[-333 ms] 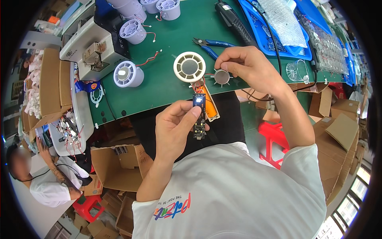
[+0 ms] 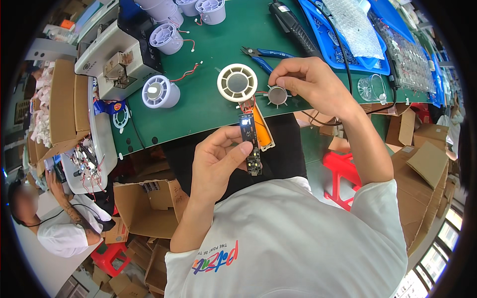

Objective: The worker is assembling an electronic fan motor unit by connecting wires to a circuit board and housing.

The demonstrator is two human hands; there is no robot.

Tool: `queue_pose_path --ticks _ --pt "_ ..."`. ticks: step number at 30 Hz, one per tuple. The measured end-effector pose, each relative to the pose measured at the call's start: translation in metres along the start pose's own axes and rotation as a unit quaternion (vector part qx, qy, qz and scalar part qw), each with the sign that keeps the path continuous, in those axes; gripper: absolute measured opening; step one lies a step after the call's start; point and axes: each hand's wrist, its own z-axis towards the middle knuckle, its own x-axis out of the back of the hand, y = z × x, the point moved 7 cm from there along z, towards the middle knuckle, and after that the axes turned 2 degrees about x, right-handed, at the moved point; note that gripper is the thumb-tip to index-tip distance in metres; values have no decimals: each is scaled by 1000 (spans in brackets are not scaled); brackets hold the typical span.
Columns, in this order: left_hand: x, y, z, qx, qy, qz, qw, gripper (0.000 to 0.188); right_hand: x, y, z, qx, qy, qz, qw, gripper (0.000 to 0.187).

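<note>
My left hand (image 2: 216, 156) is closed on a narrow black circuit board (image 2: 252, 141), pinched along its side, with a bright white light at its upper end. Just behind the board lies an open white case with an orange battery cell (image 2: 261, 128), joined to a round cream-coloured vented head (image 2: 237, 83). My right hand (image 2: 318, 82) has thumb and index finger pinched at the upper edge of a small grey metal disc with short prongs (image 2: 277, 95). Red wire runs between this disc and the cream head. Part of the case is hidden behind the board.
On the green table (image 2: 198, 116) lie blue-handled cutters (image 2: 268, 53), a black corded tool (image 2: 293, 27), lilac cups (image 2: 160, 93) and a clear cup (image 2: 371, 88). Blue trays (image 2: 323, 37) are at right, a press-like machine (image 2: 117, 64) at left. Another person (image 2: 69, 223) sits lower left.
The board in my left hand has tilted, its lit end shifting slightly left and up, with my thumb lower along it. The cream head has moved a little. My right hand stays put.
</note>
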Motion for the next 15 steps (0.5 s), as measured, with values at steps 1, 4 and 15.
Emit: queue_pose_path --ticks 1,4,15 --pt "0 -1 0 0 -3 2 1000 27 0 -1 0 -2 -1 0 1000 13" --pt "0 -1 0 0 -8 7 1000 28 0 -1 0 -7 -2 0 1000 13" --pt "2 0 0 -23 3 21 1000 26 -1 5 1 -12 5 -4 1000 13"
